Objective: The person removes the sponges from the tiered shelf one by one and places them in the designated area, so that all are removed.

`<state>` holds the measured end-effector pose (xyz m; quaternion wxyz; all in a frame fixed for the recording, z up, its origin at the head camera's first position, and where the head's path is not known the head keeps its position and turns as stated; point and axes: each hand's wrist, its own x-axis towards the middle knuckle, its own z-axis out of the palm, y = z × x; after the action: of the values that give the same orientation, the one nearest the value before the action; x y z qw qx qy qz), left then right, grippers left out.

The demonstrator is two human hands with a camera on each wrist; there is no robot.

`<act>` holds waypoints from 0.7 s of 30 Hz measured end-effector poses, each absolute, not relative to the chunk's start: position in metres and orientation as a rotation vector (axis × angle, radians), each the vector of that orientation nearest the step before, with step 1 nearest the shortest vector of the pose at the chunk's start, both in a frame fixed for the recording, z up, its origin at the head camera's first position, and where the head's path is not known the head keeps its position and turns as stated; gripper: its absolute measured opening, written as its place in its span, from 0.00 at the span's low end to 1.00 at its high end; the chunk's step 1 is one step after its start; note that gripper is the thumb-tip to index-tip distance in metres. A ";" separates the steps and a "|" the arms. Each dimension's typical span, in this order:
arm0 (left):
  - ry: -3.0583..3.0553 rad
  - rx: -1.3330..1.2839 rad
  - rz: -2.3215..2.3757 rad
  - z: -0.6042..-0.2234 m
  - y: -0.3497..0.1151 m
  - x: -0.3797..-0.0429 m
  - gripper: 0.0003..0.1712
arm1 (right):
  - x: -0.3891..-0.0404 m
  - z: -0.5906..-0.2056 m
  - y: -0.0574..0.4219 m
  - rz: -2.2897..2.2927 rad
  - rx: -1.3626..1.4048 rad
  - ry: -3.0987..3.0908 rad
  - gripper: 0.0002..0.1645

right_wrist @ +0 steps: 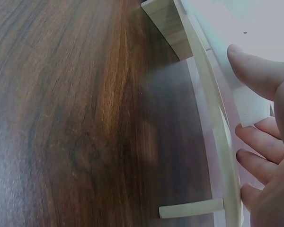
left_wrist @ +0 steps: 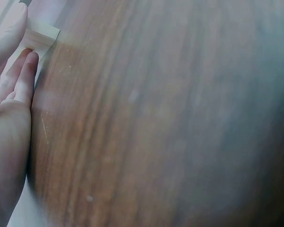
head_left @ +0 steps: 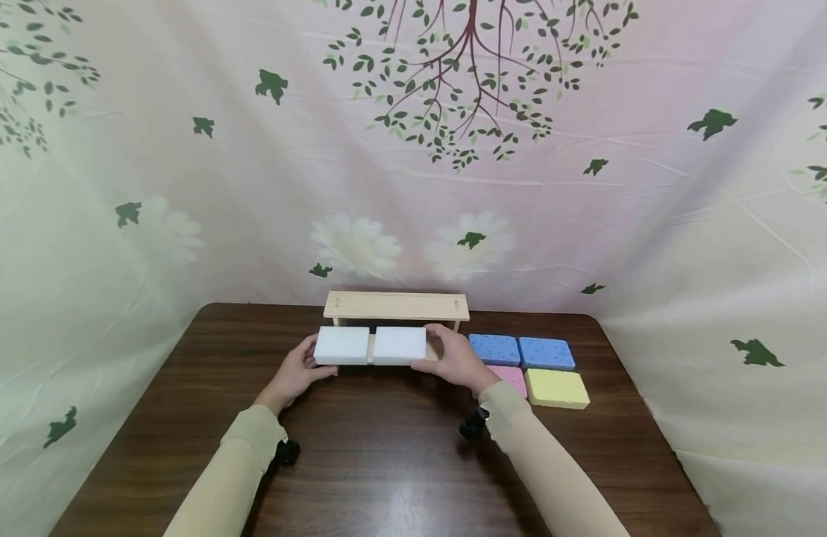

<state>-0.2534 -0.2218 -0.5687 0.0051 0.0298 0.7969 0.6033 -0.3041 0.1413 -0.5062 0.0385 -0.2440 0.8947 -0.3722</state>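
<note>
Two white sponge-like blocks lie side by side on the low wooden step of a stand. My left hand [head_left: 297,373] grips the outer end of the left white block [head_left: 342,345], thumb along its front edge. Round the right end of the right white block [head_left: 400,345] my right hand [head_left: 456,362] has its thumb in front and fingers behind. The right wrist view shows that thumb [right_wrist: 255,71] against the block's side, above the wooden step [right_wrist: 206,80] and its legs. In the left wrist view, my fingers [left_wrist: 26,78] overlap the stand's pale wood [left_wrist: 42,33].
The stand's taller wooden tier [head_left: 396,304] rises behind, near the wall cloth. Right of my right hand lie two blue sponges [head_left: 495,349] [head_left: 546,353], a pink sponge [head_left: 510,379] and a yellow sponge [head_left: 557,388]. Everything rests on a dark wooden table [head_left: 373,462].
</note>
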 end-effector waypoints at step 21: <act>2.482 0.094 1.899 -0.568 -0.222 -0.253 0.51 | -0.294 -0.502 0.155 -1.232 -0.693 2.719 0.53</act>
<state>-0.2531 -0.2222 -0.5675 0.0074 0.0300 0.7937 0.6075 -0.2939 0.1547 -0.5018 0.0385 -0.2260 0.8866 -0.4017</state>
